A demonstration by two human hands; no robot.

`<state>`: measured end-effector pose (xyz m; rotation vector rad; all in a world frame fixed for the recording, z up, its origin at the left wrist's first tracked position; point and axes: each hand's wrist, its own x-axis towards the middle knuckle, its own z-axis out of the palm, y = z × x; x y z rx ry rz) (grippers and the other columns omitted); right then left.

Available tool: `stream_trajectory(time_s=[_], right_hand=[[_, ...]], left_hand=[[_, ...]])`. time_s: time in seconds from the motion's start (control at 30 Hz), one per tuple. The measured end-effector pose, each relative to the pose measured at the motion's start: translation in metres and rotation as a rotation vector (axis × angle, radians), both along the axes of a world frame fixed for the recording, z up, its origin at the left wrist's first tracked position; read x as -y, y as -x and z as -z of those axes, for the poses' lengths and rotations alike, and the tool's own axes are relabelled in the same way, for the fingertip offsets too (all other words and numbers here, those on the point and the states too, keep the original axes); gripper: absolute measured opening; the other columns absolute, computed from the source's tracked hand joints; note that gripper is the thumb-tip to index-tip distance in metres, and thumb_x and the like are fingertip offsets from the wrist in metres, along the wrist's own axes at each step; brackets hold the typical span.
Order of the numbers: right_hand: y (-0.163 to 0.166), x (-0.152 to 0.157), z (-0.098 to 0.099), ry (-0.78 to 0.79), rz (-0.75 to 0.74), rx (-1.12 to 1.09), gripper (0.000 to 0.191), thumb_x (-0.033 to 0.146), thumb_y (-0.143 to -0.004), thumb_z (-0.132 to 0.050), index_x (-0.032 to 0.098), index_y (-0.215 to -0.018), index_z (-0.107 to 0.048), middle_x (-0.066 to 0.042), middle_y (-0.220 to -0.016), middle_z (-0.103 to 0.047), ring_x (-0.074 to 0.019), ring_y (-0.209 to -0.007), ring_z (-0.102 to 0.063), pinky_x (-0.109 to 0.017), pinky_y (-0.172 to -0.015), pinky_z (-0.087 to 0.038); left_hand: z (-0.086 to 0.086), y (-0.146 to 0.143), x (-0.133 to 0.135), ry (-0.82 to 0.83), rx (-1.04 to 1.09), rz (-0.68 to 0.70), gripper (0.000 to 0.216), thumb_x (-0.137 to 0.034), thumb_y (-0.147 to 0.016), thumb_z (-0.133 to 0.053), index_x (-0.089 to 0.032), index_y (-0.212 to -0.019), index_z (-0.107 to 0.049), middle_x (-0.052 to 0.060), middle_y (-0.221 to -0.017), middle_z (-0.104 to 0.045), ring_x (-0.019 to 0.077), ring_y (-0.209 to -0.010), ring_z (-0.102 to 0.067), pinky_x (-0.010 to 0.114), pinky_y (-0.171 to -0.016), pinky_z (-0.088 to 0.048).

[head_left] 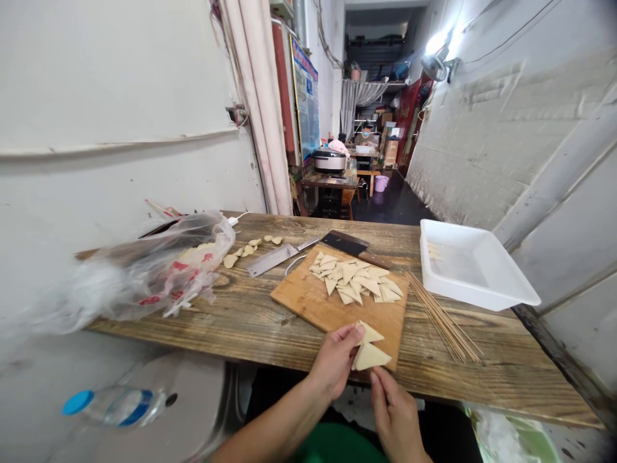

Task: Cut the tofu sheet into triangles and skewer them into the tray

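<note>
Two pale, flat triangular slices, looking like tofu or dough, are in my left hand [340,357]; its thumb and fingers pinch the upper slice [370,332] by its left corner. The lower slice [372,357] sits just below, one above the other. Under its bottom edge my right hand [396,408] is closed in a pinch, its fingertips touching or nearly touching the slice. What those fingertips hold is too small to make out. Both hands are over the near edge of a wooden cutting board [308,292], which bears a heap of similar triangles [354,276].
Thin wooden skewers [441,318] lie right of the board, near a white plastic tub [482,270] with a few pieces inside. A cleaver [274,258], a dark-bladed knife [344,243], small pale pieces [231,260] and a plastic bag [168,273] lie behind and left. A bottle [120,406] rests on a stool.
</note>
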<state>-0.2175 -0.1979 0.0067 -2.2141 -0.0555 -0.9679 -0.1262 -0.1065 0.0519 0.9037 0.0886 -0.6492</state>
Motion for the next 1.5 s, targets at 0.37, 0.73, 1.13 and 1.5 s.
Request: stream_trajectory(time_s=[0.37,0.73,1.13,1.5], right_hand=[[0.0,0.022,0.009,-0.104,0.1,-0.064,0.033,0.034,-0.091,-0.044,0.013,-0.091,-0.069,-0.01,-0.079,-0.074,-0.0161,-0.058,-0.069,-0.02,-0.056,-0.055],[0.003,0.035,0.015,-0.156,0.135,-0.107,0.035,0.035,-0.09,-0.044,0.01,-0.091,-0.069,-0.011,-0.075,-0.073,-0.0166,-0.057,-0.068,-0.02,-0.052,-0.054],[0.003,0.035,0.021,-0.141,0.121,-0.101,0.032,0.031,-0.09,-0.045,0.009,-0.092,-0.068,-0.012,-0.081,-0.074,-0.0171,-0.066,-0.07,-0.02,-0.061,-0.055],[0.005,0.035,0.021,-0.092,0.137,-0.096,0.035,0.032,-0.091,-0.044,0.007,-0.091,-0.068,-0.012,-0.08,-0.074,-0.0174,-0.067,-0.071,-0.02,-0.063,-0.055]], left_hand=[[0.019,-0.045,-0.014,-0.495,0.549,-0.237,0.028,-0.025,-0.069,-0.071,-0.019,-0.096,-0.068,0.008,-0.098,-0.065,0.0209,-0.094,-0.057,0.032,-0.092,-0.041],[0.023,-0.083,0.008,-1.394,1.393,-0.024,0.045,-0.032,-0.077,-0.064,-0.019,-0.118,-0.052,0.013,-0.111,-0.056,0.0277,-0.106,-0.046,0.039,-0.091,-0.033],[0.023,-0.092,0.019,-1.405,1.163,-0.083,0.042,-0.039,-0.075,-0.065,-0.015,-0.109,-0.057,0.008,-0.09,-0.062,0.0228,-0.087,-0.054,0.031,-0.079,-0.039],[0.02,-0.081,0.023,-1.555,1.226,-0.129,0.024,-0.035,-0.076,-0.066,-0.018,-0.092,-0.064,0.009,-0.093,-0.057,0.0249,-0.092,-0.05,0.034,-0.082,-0.037]])
